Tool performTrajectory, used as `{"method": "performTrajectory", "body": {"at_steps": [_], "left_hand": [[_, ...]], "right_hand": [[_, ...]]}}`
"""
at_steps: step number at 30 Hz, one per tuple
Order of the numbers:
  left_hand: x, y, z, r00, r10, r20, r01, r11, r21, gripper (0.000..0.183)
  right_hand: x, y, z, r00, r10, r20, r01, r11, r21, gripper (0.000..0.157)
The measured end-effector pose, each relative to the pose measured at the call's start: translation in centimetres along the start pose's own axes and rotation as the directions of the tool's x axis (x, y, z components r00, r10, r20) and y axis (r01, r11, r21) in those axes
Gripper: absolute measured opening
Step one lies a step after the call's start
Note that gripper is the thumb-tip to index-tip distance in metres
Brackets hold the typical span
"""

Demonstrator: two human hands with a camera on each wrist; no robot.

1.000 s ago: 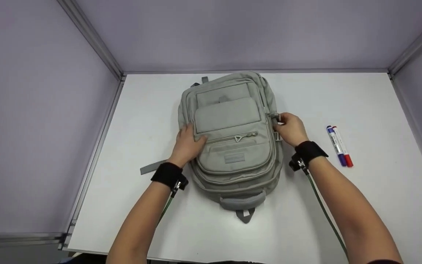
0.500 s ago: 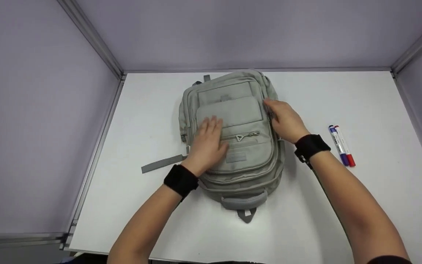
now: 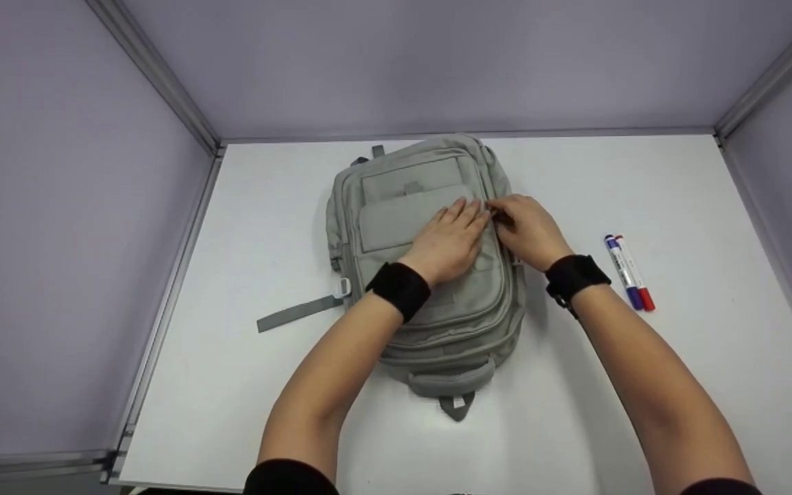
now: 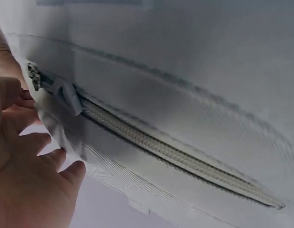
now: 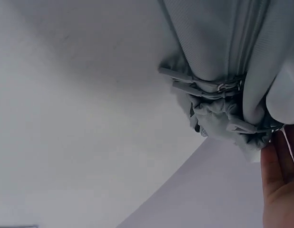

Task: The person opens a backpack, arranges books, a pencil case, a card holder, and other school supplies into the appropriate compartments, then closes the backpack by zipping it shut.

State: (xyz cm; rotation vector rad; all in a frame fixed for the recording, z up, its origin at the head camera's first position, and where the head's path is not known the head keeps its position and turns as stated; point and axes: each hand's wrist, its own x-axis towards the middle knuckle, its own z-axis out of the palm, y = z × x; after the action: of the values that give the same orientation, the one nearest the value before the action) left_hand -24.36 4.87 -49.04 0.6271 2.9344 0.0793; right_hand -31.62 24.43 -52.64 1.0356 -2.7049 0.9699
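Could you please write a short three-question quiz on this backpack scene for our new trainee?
1. True or false: the backpack stands upright against the back wall.
2. Which hand lies flat on the front pocket? A) left hand B) right hand C) neither
3. Fill in: the two markers lie on the table to the ______ of the backpack, on the person's own side.

Key
1. False: it lies flat on the table, with its grab handle towards the person.
2. A: the left hand's straight fingers rest on the pocket, while the right hand's fingers curl at the zipper on the backpack's right edge.
3. right; neither hand touches them.
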Motion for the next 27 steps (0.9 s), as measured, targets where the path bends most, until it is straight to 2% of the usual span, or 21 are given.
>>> {"method": "performTrajectory", "body": {"at_steps": [5,8,12,17,23,27], "left_hand": [[0.3,-0.2,0.4,1.0,-0.013,-0.007,0.013,1.0,0.017,0.054],[0.2,-0.2,0.5,1.0,-0.016,-0.015,0.016,1.0,0.02,0.054],[0.1,-0.1,0.5,1.0,-0.012,-0.006,0.013,1.0,0.011,0.055],[0.1,-0.2,0.5,1.0,-0.018,-0.001,0.018,1.0,0.014,0.056],[0.2,-0.3,0.6,0.999,-0.032,0.015,0.032,0.999,-0.001,0.056],[0.2,-0.3,0.6,0.999,-0.037,0.015,0.038,0.999,-0.003,0.055]], "right_hand": [[-0.6,0.3,-0.6,0.994,-0.056,-0.094,0.054,0.998,-0.023,0.018],[-1.0,0.4,-0.8,0.992,-0.046,-0.118,0.04,0.998,-0.051,0.012],[-1.9,0.4,-0.8,0.991,-0.042,-0.125,0.03,0.995,-0.095,0.015],[-2.7,0.2,-0.4,0.989,-0.111,-0.1,0.095,0.984,-0.152,0.026],[-3.3,-0.4,0.3,0.987,-0.084,-0.141,0.069,0.992,-0.107,0.018],[-3.6,-0.8,0.6,0.98,-0.067,-0.185,0.046,0.992,-0.118,0.012]]}}
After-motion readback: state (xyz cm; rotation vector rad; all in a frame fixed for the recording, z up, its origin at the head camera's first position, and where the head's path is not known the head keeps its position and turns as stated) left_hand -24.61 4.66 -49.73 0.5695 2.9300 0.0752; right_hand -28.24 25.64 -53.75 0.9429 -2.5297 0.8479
